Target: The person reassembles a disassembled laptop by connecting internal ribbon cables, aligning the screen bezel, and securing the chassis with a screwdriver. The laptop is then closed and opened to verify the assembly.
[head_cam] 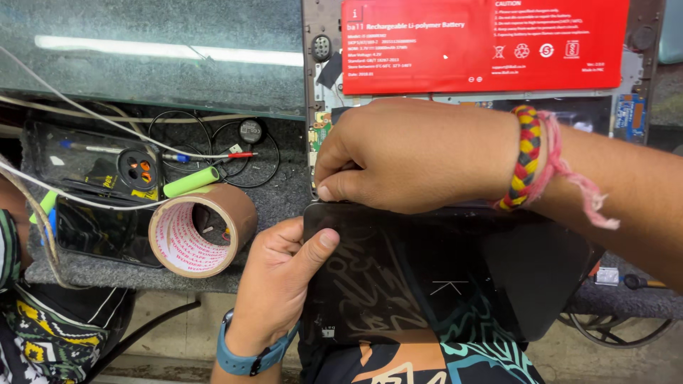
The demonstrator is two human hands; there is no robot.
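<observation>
1. Nearest the camera, a black glass screen panel [441, 277] leans over the person's lap, its upper edge resting against the opened tablet, so both hands can work along that one edge.
2. Behind it lies the opened tablet body [640, 43], inner side up on the bench [284, 195], with a large flat red battery [484, 43] filling most of it; lying flat, it stays put while the panel is tilted away.
3. Right hand [413, 153] arches over the panel's top left corner, fingers curled and pressed together at the seam; what the fingertips pinch is hidden beneath them. A woven band [526, 156] circles that wrist.
4. Left hand [281, 277] clamps the panel's left edge, thumb laid on the glass and fingers behind, steadying it from below; a blue watch strap [245, 355] sits at the wrist.
5. Left of the hands a roll of brown tape [203, 227] stands on its side, within easy reach.
6. Beyond it lie a green cylinder [191, 181] and coiled thin wires [213, 139].
</observation>
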